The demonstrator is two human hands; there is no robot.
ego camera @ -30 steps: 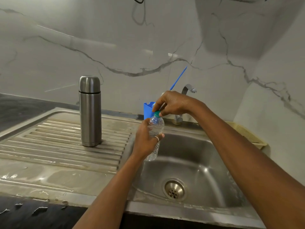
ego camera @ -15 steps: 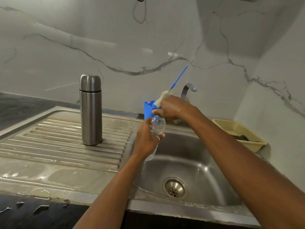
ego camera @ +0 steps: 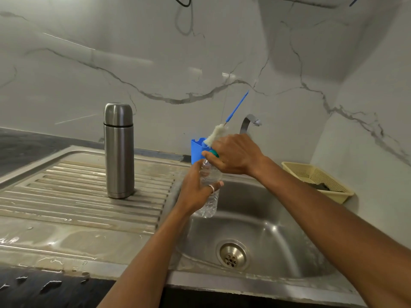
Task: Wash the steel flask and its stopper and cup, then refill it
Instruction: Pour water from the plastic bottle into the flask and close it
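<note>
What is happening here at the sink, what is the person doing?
A person holds a clear bottle over the sink in the left hand; the right hand grips its green cap. The flask stands closed on the drainboard, with no hand on it.

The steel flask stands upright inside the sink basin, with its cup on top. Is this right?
Not quite: the head view shows the steel flask standing upright, cup on top, on the ribbed drainboard beside the sink basin, not inside it.
</note>
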